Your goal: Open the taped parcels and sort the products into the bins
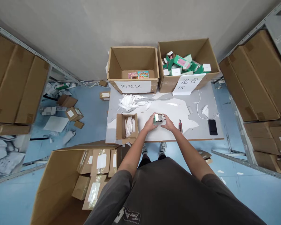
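Note:
Both my hands meet over the middle of the grey table [208,106]. My left hand [150,122] and my right hand [168,123] are closed around a small pale box [158,118], holding it just above the tabletop. To the left of my left hand stands a small open cardboard box [120,127] with white paper inside. A red-handled cutter [180,126] lies just right of my right hand.
Two open cartons stand at the table's far edge: a left carton [133,61] with colourful packs, a right carton [201,51] with green boxes. A black phone [212,127] and white cable [198,104] lie right. A floor carton [51,184] holds parcels. Shelves with cartons flank both sides.

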### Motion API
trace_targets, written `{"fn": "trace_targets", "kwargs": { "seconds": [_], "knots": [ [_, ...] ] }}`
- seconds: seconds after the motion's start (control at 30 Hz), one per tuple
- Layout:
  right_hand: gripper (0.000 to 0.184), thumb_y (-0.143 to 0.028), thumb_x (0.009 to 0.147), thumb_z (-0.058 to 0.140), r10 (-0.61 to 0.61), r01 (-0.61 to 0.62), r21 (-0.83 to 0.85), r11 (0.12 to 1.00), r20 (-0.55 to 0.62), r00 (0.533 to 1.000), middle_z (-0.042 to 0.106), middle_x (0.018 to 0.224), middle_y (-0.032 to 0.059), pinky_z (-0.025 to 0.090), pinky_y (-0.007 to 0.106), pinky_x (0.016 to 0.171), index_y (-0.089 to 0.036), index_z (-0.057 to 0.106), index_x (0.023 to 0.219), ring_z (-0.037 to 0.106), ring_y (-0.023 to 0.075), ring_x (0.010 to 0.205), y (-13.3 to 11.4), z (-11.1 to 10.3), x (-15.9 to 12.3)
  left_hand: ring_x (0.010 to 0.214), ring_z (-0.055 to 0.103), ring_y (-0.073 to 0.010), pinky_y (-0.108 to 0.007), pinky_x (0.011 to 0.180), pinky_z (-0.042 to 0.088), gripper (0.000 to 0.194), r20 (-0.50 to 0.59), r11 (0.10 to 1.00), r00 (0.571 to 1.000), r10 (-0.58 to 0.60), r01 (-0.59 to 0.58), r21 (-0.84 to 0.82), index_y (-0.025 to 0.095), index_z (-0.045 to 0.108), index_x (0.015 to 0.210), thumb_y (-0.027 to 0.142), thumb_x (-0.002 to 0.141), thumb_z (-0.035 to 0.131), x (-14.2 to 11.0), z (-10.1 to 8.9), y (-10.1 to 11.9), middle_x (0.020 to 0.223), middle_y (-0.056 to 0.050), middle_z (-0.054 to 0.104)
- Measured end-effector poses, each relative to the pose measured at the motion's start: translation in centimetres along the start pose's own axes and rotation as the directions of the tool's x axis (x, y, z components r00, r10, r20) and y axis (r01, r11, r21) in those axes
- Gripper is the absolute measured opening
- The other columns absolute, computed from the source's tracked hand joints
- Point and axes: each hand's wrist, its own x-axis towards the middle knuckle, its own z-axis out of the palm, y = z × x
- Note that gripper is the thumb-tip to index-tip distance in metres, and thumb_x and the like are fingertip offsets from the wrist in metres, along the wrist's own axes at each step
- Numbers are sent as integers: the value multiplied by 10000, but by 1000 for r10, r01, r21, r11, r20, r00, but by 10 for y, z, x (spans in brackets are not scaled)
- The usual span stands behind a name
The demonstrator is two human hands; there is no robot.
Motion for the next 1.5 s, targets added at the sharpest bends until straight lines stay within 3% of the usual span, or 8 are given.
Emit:
{"fn": "trace_targets", "kwargs": {
  "seconds": [0.17,0.47,0.77,0.93,1.1,1.27,1.4,1.5],
  "knots": [
    [905,-284,753,825,-80,73,-70,995,-103,991,559,1569,168,453,569,1208,-222,484,1589,496,380,1475,-1,20,14,1501,513,-328,-475,1247,446,917,-67,975,997,-31,45,218,238,439,1599,222,784,860,17,-1,15,1612,-135,542],
    [679,-189,669,830,-187,165,-194,967,-100,977,701,1300,131,488,524,1133,-223,628,1316,627,349,1249,-15,20,26,1309,634,-320,-417,1081,549,638,73,901,997,-30,-5,433,230,628,1358,268,762,852,26,-26,38,1353,-111,670],
    [650,-215,657,817,-344,270,-302,914,-228,911,699,1274,129,516,510,1072,-231,639,1282,633,358,1218,-101,-19,35,1309,606,-345,-470,1092,528,691,20,865,975,222,-206,458,241,644,1349,264,701,883,36,-95,83,1312,-111,682],
    [665,-232,655,837,-421,310,-352,883,-305,854,698,1279,120,539,496,1035,-247,640,1290,633,363,1221,-162,-80,53,1250,624,-337,-444,1050,541,659,-9,809,921,389,-337,481,229,646,1333,286,719,879,60,-142,146,1277,-109,680],
    [663,-253,667,855,-513,360,-418,834,-351,783,695,1286,114,538,501,1034,-255,637,1292,622,373,1235,-196,-174,86,1240,628,-346,-431,1018,543,647,-47,748,856,515,-422,512,233,645,1327,316,733,887,120,-163,223,1281,-112,669],
    [707,-242,665,853,-563,375,-459,805,-396,725,681,1335,117,513,526,1077,-252,623,1334,602,388,1280,-203,-288,128,1258,628,-340,-422,1055,525,654,-37,665,773,633,-518,538,229,620,1349,341,757,876,213,-158,306,1309,-113,657],
    [665,-253,680,849,-512,318,-443,838,-440,737,682,1301,96,528,488,1039,-265,632,1308,608,369,1267,-191,-365,161,1226,643,-331,-413,1026,535,700,-26,663,782,623,-510,549,239,596,1359,343,735,895,288,-140,357,1286,-99,659],
    [657,-265,689,860,-481,289,-437,852,-434,762,686,1296,84,533,463,1024,-276,634,1306,611,355,1259,-171,-403,189,1256,633,-329,-413,1038,533,720,-12,679,806,592,-491,545,261,577,1379,337,740,898,336,-122,374,1320,-87,653]
  ]
}}
